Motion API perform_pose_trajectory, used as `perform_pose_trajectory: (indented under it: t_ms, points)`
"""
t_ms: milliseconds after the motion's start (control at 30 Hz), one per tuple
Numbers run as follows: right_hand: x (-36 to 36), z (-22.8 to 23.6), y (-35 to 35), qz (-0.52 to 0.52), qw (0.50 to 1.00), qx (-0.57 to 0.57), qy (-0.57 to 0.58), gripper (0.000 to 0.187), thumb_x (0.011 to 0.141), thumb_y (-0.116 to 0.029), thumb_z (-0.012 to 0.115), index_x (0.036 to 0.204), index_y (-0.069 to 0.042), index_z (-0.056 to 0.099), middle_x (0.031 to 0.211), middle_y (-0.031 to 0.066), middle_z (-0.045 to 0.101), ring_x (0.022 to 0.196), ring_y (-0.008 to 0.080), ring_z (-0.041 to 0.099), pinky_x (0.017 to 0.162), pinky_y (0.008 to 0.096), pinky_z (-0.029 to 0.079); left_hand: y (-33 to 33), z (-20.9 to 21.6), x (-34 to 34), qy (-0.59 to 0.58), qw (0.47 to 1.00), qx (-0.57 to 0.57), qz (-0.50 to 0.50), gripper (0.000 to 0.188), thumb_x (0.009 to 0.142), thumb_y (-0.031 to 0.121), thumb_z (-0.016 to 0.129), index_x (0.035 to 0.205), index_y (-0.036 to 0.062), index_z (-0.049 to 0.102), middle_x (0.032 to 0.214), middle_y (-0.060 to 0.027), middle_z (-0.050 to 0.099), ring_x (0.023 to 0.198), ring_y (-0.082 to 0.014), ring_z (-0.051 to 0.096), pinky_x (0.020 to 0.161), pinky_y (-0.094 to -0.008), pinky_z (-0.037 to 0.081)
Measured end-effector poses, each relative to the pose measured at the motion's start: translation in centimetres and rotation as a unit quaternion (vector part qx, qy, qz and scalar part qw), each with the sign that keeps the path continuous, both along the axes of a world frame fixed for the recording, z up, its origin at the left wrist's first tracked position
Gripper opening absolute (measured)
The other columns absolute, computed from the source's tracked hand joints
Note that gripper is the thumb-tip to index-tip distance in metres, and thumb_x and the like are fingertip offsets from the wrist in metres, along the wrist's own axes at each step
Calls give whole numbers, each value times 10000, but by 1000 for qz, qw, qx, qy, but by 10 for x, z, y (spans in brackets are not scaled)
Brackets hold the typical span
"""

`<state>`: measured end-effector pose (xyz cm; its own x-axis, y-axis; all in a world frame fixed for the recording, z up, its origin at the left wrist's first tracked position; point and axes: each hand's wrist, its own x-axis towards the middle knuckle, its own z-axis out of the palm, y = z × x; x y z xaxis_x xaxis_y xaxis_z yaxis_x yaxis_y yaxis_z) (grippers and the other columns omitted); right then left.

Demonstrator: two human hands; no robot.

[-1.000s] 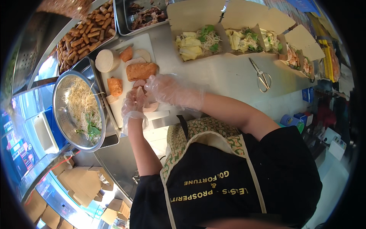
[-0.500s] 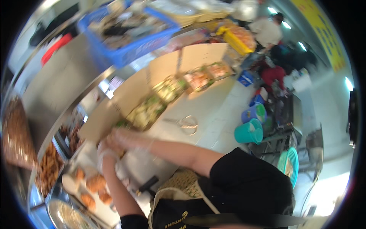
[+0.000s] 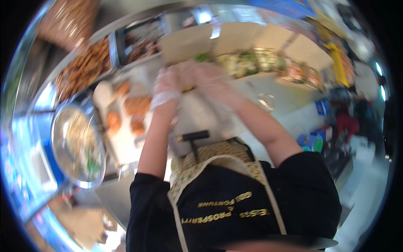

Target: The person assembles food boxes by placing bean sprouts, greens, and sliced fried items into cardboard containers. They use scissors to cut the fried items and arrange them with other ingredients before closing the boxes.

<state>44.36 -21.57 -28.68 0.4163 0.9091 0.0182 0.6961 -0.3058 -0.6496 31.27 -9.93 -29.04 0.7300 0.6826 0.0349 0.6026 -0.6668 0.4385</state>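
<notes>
Both my hands wear clear plastic gloves and meet at the front of an open cardboard box [image 3: 187,42] whose lid stands up at the back. My left hand [image 3: 166,82] is bent at the box's left front. Beside it, my right hand [image 3: 205,77] reaches into or over the same box. Motion blur smears the fingers, so whether they grip anything is unclear. A bit of green leaf [image 3: 201,57] shows behind the hands; the rest of the box's inside is hidden. To the right, open boxes hold pale and green food [image 3: 247,63] and orange-topped food [image 3: 294,69].
Scissors [image 3: 265,101] lie on the metal counter [image 3: 289,94]. At left, browned food pieces [image 3: 136,105] rest on a white board beside a metal bowl [image 3: 100,168]. Brown strips [image 3: 86,67] and dark meat [image 3: 145,48] fill trays behind. A black handle [image 3: 194,135] is near my apron.
The view has swung left, so the boxes appear farther right and the metal bowl shows more fully. Both hands remain together at the leftmost box.
</notes>
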Motion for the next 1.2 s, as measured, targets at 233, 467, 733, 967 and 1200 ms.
perform_pose_trajectory:
  t_ms: [233,467,733,967,1200]
  points:
    - [-61,-7,-45,10,999,-18,-25,246,943,-227,549,1140,-115,642,930,141,653,858,340,642,717,478,508,86,2,-126,106,987,29,116,180,912,192,579,1059,132,664,997,-120,696,1022,-305,638,907,-428,513]
    - [-109,-45,-21,112,991,-74,-22,216,914,-243,590,1027,-66,640,955,164,685,927,338,658,800,436,524,153,-25,-104,200,942,72,-259,287,906,143,608,1191,130,645,1103,-115,665,1131,-312,592,980,-407,481]
    - [-133,-46,13,152,980,-131,0,197,903,-165,561,974,3,637,918,194,671,889,361,654,814,453,521,153,-25,-70,352,901,34,-252,223,901,155,656,1102,61,634,1128,-170,658,1059,-346,635,905,-404,515]
    - [-107,-41,-14,271,957,-92,53,174,888,-139,557,959,-58,693,889,177,661,875,359,656,817,458,515,142,4,-81,281,936,80,-196,390,801,154,748,1167,81,637,1152,-184,642,1062,-351,635,904,-442,508]
    - [-70,-28,-50,161,964,63,201,178,859,-184,648,984,-58,635,883,102,662,811,276,657,763,394,522,53,41,13,91,990,-32,-107,282,930,255,645,1109,37,646,955,-143,670,868,-278,675,727,-360,527]
